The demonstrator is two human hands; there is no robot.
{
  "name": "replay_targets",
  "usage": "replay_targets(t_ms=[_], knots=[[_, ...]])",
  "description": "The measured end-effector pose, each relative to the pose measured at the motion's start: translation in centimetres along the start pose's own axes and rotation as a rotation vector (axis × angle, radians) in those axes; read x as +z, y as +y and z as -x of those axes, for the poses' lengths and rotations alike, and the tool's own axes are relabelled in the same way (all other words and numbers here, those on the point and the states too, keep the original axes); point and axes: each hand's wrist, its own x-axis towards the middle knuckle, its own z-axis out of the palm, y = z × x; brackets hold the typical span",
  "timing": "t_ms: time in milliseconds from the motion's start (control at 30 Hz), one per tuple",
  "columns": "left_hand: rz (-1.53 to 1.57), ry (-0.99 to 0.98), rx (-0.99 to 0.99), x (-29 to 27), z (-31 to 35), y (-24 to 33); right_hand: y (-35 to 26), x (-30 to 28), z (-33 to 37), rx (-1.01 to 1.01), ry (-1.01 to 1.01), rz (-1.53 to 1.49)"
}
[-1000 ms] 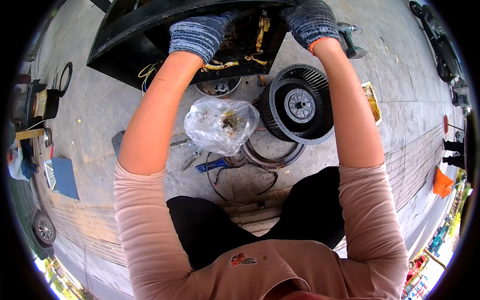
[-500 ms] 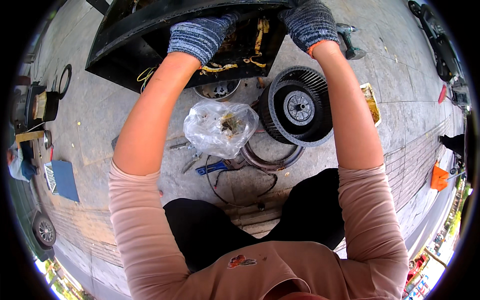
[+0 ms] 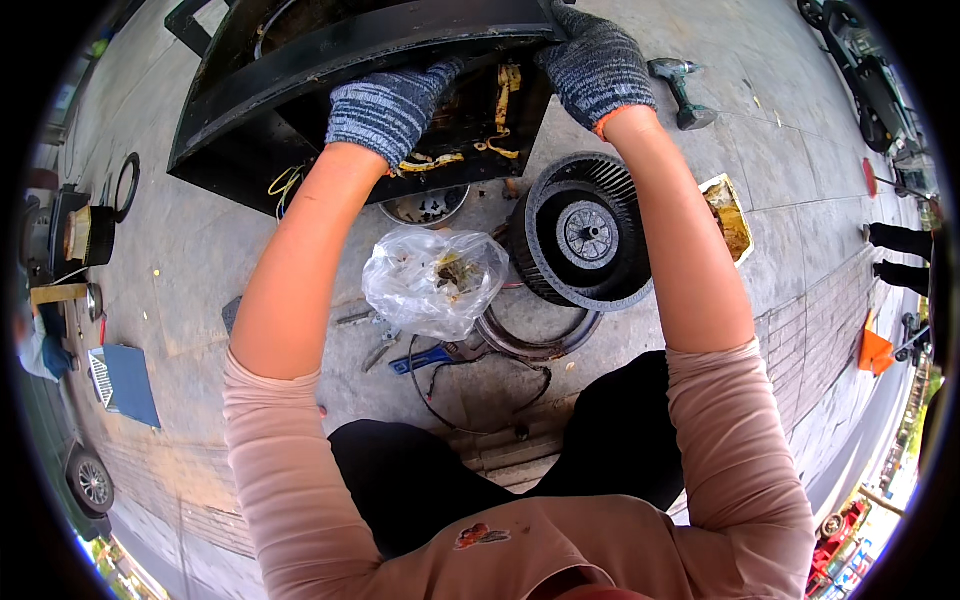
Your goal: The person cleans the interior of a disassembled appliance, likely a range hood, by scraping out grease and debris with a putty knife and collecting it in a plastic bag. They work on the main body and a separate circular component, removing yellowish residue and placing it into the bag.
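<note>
steadies, by the look of it, a black metal box (image 3: 300, 75) at the top of the view, above grey paving (image 3: 180, 300). reaches with the gloved left hand (image 3: 385, 115) under the near edge into the hollow side, with fingers bent inward and tips hidden; impossible to say how tightly curled, or around what. sets the gloved right hand (image 3: 600, 75) against the right-hand edge, with fingers hooked and tips out of sight; impossible to judge how firmly. calls, probably, for even support from both sides, with bare forearms (image 3: 280, 270) off the rim and clear of the loose yellow-green wires (image 3: 287, 183).

shows around it, from left, a white rack (image 3: 103, 380) with a blue-grey panel (image 3: 132, 385), then a metal bowl (image 3: 450, 213) close by the box, a clear plastic bag (image 3: 408, 288) of dark scraps, a blue-handled wrench (image 3: 425, 358), a metal ring (image 3: 545, 350), a drum-shaped fan wheel (image 3: 585, 232), a cordless drill (image 3: 682, 92) and a greasy white tray (image 3: 747, 238) partly behind the right forearm. risks, in any lowering, knocking the bowl, bag or fan wheel.
</note>
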Motion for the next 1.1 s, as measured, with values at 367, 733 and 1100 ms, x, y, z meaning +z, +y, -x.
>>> replay_targets(t_ms=[367,733,1100], knots=[[-0.008,0.043,0.107,-0.6,-0.3,-0.9,-1.4,-0.5,-0.2,0.086,-0.035,-0.119],[0.070,0.044,-0.014,-0.6,0.1,-0.1,-1.0,-0.1,-0.2,0.065,-0.028,-0.062],[0.050,-0.164,0.129,1.7,-1.9,-0.5,-1.1,-0.3,-0.3,0.081,-0.011,-0.053]])
